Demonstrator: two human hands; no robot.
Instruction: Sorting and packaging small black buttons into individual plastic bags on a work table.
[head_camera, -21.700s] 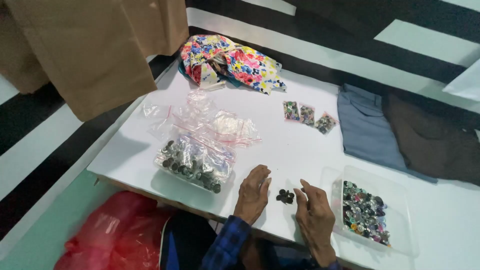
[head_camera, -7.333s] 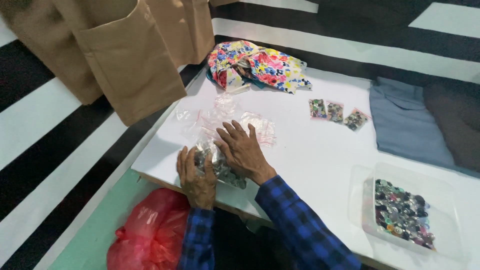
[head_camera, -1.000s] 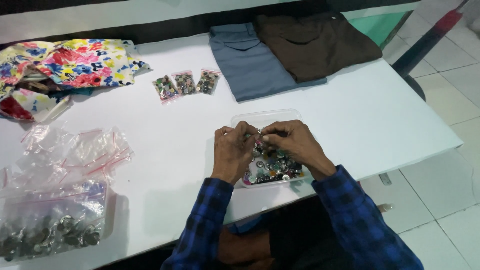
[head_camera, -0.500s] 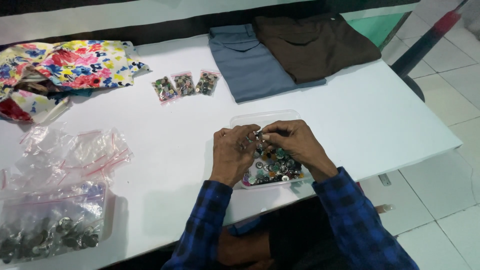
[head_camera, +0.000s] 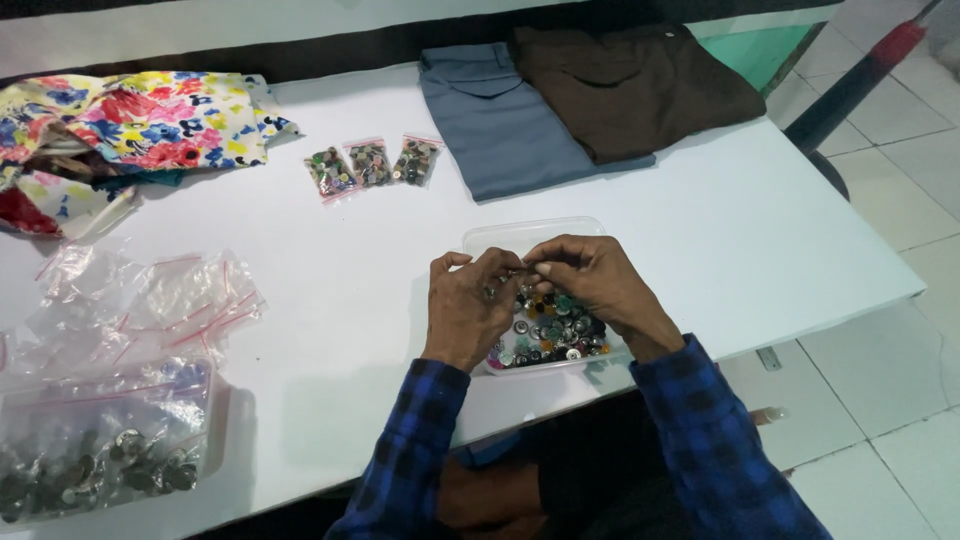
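White table (head_camera: 330, 300) fills most of the view, w/ tiled floor (head_camera: 900, 380) off to the right. Nearest the person, at the table's near left edge, a clear container (head_camera: 105, 440) holds dark metal buttons under a plastic bag. Both forearms in blue check sleeves (head_camera: 700, 450) reach up from the bottom edge. Left hand (head_camera: 468, 308) and right hand (head_camera: 592, 280) meet fingertip to fingertip over a clear plastic tray (head_camera: 535, 290) of mixed coloured and silver buttons (head_camera: 550, 335), tray sitting near the table's front edge, approx centre. Fingers of both hands are pinched together at one spot above the tray; whatever sits between them is too small to make out, so can't tell if they grip a button or a small bag. Left of the hands, a loose heap of empty clear zip bags (head_camera: 150, 300) w/ red seal strips. Further back, three small filled zip bags (head_camera: 372, 165) lie side by side in a row. Beyond those, folded grey-blue trousers (head_camera: 495, 125) w/ folded brown trousers (head_camera: 630, 85) overlapping at right. Far left corner: crumpled floral cloth (head_camera: 130, 125), bright red, blue, yellow.
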